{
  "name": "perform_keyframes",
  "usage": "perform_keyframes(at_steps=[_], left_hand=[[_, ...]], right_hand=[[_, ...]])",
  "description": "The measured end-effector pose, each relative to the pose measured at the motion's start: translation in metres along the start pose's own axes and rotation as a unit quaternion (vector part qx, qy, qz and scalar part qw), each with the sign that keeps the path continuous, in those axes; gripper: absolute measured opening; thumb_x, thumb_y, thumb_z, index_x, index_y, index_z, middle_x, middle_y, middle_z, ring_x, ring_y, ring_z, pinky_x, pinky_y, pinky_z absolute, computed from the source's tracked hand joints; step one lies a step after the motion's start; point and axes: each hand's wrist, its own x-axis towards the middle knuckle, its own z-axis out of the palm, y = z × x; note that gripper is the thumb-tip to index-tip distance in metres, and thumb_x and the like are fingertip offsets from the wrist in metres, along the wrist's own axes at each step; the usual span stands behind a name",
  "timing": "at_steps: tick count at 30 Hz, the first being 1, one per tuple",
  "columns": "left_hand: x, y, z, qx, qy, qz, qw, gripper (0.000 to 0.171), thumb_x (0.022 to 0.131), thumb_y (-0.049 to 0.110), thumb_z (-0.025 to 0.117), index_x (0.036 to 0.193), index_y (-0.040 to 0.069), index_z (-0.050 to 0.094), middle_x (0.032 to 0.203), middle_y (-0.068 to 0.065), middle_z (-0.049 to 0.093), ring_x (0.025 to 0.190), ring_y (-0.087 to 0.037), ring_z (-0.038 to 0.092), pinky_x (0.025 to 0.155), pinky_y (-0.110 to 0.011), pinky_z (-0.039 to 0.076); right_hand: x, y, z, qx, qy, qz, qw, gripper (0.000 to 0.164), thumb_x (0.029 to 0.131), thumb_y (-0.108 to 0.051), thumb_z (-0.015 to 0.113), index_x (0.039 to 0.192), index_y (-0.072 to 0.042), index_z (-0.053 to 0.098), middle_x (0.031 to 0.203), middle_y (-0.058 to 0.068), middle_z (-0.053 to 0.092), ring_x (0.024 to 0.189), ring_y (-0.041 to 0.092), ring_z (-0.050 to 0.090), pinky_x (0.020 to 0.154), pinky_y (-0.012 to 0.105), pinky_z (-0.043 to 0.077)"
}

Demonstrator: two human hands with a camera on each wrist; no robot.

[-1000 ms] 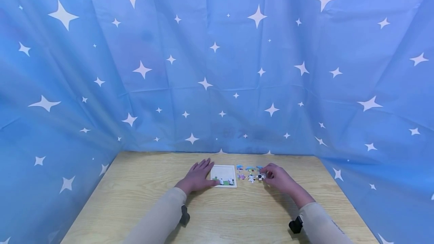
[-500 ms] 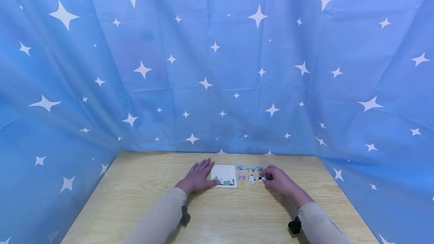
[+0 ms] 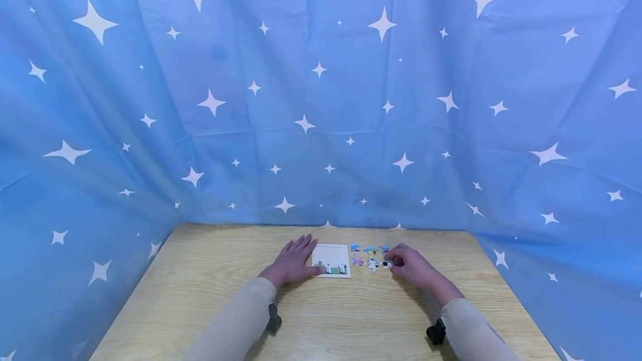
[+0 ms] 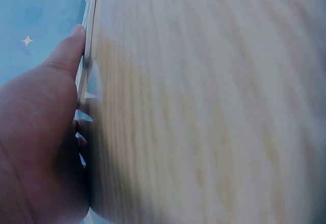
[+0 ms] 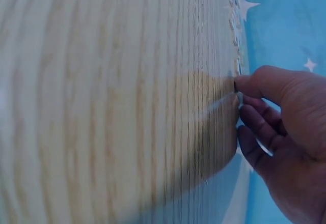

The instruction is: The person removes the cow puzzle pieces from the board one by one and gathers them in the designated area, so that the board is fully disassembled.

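My left hand (image 3: pixel 293 263) lies spread at the left side of a square white puzzle board (image 3: pixel 331 254). Its thumb rests over the board's lower left corner, where a printed strip shows green and white shapes. To the right of the board, several colourful jigsaw pieces (image 3: pixel 371 250) lie in two rows. My right hand (image 3: pixel 410 263) pinches a black-and-white jigsaw piece (image 3: pixel 386 264) at the right end of the nearer row, thumb and fingers at its edge. In the right wrist view, my right hand's thumb (image 5: pixel 254 84) meets the pieces' edge and the other fingers curl beneath.
All of this lies on a light wood-grain table (image 3: pixel 331 316), toward its far edge. A blue curtain (image 3: pixel 321 99) with white stars hangs behind and at both sides. Each sleeve carries a small black device (image 3: pixel 436 332) near the wrist.
The black-and-white piece under my right fingers has shifted and turned slightly in place at the end of its row. My left hand and the board have stayed put.
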Motion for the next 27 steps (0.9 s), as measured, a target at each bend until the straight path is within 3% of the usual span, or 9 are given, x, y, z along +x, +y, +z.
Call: perform_keyframes(at_steps=[8,14,19,27], left_hand=[[0.001,-0.002,0.000,-0.003,0.001,0.005,1.0000,0.103,0.098,0.077,0.062,0.176,0.016,0.034,0.184,-0.008,0.020,0.171,-0.030,0.016,0.137,-0.056,0.010],[-0.007,0.007,-0.008,-0.010,-0.006,0.014,0.9998,0.113,0.094,0.080,0.066,0.176,0.011,0.031,0.184,-0.013,0.019,0.170,-0.034,0.015,0.137,-0.058,0.010],[-0.015,0.018,-0.020,-0.013,-0.010,0.016,0.9997,0.119,0.090,0.080,0.073,0.174,0.007,0.033,0.183,-0.017,0.021,0.170,-0.037,0.017,0.136,-0.059,0.012],[-0.010,0.009,-0.012,-0.021,-0.010,0.010,0.9997,0.125,0.085,0.084,0.074,0.176,0.011,0.029,0.185,-0.014,0.017,0.171,-0.034,0.012,0.137,-0.059,0.009]], right_hand=[[0.001,0.000,0.001,-0.001,0.009,-0.002,1.000,0.028,0.099,0.005,0.076,0.126,0.000,0.077,0.113,0.007,0.064,0.098,0.020,0.059,0.081,0.034,0.055],[0.001,-0.007,0.007,0.006,0.054,-0.025,0.998,0.022,0.098,0.001,0.079,0.120,-0.002,0.078,0.113,0.006,0.068,0.098,0.018,0.063,0.080,0.029,0.058],[0.007,-0.026,0.014,0.022,0.071,-0.047,0.996,0.020,0.099,0.001,0.077,0.119,-0.002,0.079,0.115,0.008,0.070,0.098,0.019,0.064,0.079,0.030,0.060],[0.025,-0.060,0.037,0.017,0.043,-0.088,0.995,0.018,0.102,-0.002,0.075,0.120,-0.001,0.079,0.115,0.011,0.069,0.097,0.017,0.065,0.079,0.030,0.059]])
